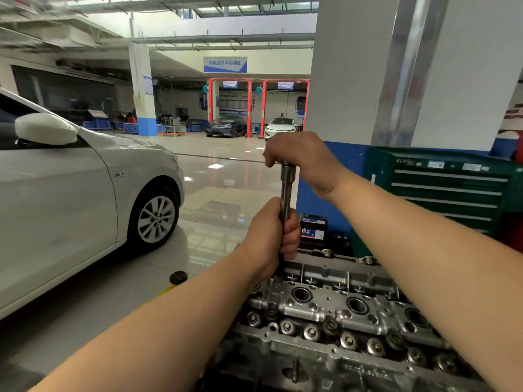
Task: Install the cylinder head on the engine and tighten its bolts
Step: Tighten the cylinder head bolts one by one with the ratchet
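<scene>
**Head seated, bolt tightening under way at the far-left corner**

The bare aluminium cylinder head [339, 309], with its row of round plug wells and steel valve-spring caps, appears to sit already on the engine, so the placing step looks done. What remains, by my judgement, is the tightening. How many bolts are already snug cannot be told from this view.

A long chrome socket extension bar [286, 190] stands nearly upright between the two hands. Its lower end drops to the far-left corner of the head, though the bolt it meets is hidden behind the lower hand.

The left hand [273, 236] has its fingers wrapped fully around the lower part of the bar, just above the head's far edge. The right hand [300, 158] is curled over the top of the bar, gripping the thin crosswise steel handle [226, 159] that runs out to the left of it.

Most of the head lies below and to the right of the left hand, under the right forearm. A white car [85, 188] stands well apart to the left of both hands, and a green tool cabinet [452, 188] sits beyond the right forearm.
</scene>
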`<state>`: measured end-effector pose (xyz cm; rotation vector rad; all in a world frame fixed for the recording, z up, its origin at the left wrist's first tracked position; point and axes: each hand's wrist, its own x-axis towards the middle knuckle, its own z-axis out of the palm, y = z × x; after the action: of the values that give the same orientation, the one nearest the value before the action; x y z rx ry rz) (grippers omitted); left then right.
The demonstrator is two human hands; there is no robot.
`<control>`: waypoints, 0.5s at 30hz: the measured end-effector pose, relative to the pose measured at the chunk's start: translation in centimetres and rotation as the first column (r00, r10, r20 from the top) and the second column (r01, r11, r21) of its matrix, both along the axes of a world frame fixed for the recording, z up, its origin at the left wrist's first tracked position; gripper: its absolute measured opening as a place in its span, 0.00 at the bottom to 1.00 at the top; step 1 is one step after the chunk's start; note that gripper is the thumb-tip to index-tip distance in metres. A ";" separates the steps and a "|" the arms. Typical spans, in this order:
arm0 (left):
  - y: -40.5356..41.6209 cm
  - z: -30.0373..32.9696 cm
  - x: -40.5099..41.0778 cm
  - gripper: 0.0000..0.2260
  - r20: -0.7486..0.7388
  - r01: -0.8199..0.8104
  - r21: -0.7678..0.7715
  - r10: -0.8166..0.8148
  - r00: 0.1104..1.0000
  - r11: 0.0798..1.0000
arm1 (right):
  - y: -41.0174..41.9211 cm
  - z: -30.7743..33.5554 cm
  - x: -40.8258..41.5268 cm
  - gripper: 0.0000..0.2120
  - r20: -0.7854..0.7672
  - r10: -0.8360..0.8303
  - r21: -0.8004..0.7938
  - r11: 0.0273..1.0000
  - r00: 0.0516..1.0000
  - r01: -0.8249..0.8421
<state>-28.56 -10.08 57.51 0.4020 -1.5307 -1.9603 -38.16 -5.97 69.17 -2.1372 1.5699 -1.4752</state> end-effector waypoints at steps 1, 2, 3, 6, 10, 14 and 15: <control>-0.2 -0.1 0.1 0.20 -0.011 0.006 0.006 -0.006 1.000 1.000 | -0.5 -0.1 0.3 0.19 0.049 0.020 -0.009 1.000 0.999 -0.019; -0.3 -0.1 0.2 0.20 -0.021 0.010 0.013 -0.010 1.000 1.000 | -0.9 -0.3 0.8 0.19 0.059 0.022 -0.016 1.000 0.998 -0.021; -0.3 -0.1 0.3 0.20 -0.027 0.016 0.014 -0.016 1.000 1.000 | -1.1 -0.3 1.3 0.19 0.046 0.021 -0.036 0.999 0.999 -0.019; -0.1 -0.2 0.3 0.19 -0.040 0.007 -0.008 -0.007 0.999 1.000 | -1.0 -0.4 1.7 0.19 0.032 -0.032 -0.121 0.992 0.999 0.035; 0.0 -0.1 0.3 0.20 -0.012 -0.053 -0.020 0.053 0.999 0.998 | -0.4 0.4 2.2 0.22 -0.344 -0.583 -0.216 0.812 0.736 0.542; 0.4 -0.5 0.1 0.20 0.029 -0.188 -0.147 0.194 0.981 0.971 | 1.5 0.5 2.2 0.20 -0.501 -0.813 -0.364 0.508 0.296 0.781; 0.4 -0.6 0.0 0.20 0.015 -0.189 -0.135 0.192 0.981 0.973 | 1.6 0.3 2.0 0.20 -0.501 -0.819 -0.391 0.502 0.279 0.771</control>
<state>-28.52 -9.63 56.89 0.5020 -1.5683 -1.7023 -36.14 -4.36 69.47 -2.0258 3.2932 -0.8489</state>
